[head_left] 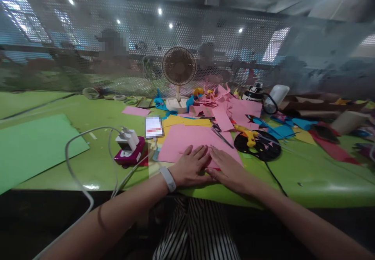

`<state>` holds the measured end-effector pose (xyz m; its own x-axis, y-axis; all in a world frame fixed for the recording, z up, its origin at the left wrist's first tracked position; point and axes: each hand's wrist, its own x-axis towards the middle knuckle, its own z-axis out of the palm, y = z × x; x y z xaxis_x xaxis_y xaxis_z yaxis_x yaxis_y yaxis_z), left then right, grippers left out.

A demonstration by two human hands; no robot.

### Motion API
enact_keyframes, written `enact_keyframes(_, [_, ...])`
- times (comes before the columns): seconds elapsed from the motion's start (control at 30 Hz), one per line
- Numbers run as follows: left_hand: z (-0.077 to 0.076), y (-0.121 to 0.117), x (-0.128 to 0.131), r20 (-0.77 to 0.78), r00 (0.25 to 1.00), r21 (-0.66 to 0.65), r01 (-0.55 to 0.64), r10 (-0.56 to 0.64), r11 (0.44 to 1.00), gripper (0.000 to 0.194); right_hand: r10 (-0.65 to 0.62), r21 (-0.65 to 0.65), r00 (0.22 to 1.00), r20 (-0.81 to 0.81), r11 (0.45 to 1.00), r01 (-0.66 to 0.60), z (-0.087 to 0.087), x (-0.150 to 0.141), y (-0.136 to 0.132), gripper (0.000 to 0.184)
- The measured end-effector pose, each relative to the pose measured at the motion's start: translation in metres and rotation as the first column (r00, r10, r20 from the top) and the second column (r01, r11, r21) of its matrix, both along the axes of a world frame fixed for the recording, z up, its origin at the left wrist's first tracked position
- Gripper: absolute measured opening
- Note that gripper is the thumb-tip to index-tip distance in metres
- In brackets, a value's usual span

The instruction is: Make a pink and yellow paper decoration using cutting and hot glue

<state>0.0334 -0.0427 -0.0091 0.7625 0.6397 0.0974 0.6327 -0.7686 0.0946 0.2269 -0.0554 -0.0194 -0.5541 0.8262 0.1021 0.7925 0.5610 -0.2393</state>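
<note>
Both hands lie flat on a pink sheet of paper (175, 138) near the table's front edge. My left hand (191, 167), with a pale band at the wrist, has its fingers stretched forward. My right hand (227, 169) rests close beside it, fingers also extended and pointing inward. Under the hands, part of the paper is hidden, and a darker pink edge shows between them. Scissors (222, 135) lie on the sheet just beyond my right hand. To the right, a yellow glue gun (249, 135) rests on a black round tray (271, 150).
A small fan (178, 66) stands behind a heap of pink paper scraps (234, 109). Left are a lit phone (154, 127), a plug adapter (127, 138) on a purple box (131, 156), looping cables and a green sheet (38, 146). A perforated screen (131, 29) rises behind.
</note>
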Motion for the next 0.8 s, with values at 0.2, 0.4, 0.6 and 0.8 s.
enact_keyframes(0.2, [-0.002, 0.000, -0.001, -0.016, 1.000, -0.013, -0.001, 0.001, 1.000, 0.078, 0.004, 0.021, 1.000, -0.007, 1.000, -0.004, -0.006, 0.005, 0.002, 0.080])
enact_keyframes(0.4, [0.001, -0.001, 0.000, -0.026, 0.999, -0.029, -0.026, 0.025, 0.999, 0.085, 0.014, 0.078, 1.000, 0.011, 0.997, -0.015, -0.008, 0.004, 0.001, 0.076])
enact_keyframes(0.6, [0.005, -0.001, 0.000, -0.049, 0.999, -0.041, -0.004, 0.002, 0.999, 0.080, 0.011, 0.072, 0.998, 0.068, 0.997, -0.016, 0.003, 0.000, 0.000, 0.078])
enact_keyframes(0.8, [0.009, 0.001, -0.008, -0.052, 0.998, -0.084, 0.016, -0.021, 0.996, 0.087, 0.026, 0.095, 0.998, 0.054, 0.995, -0.031, 0.008, 0.014, -0.004, 0.075])
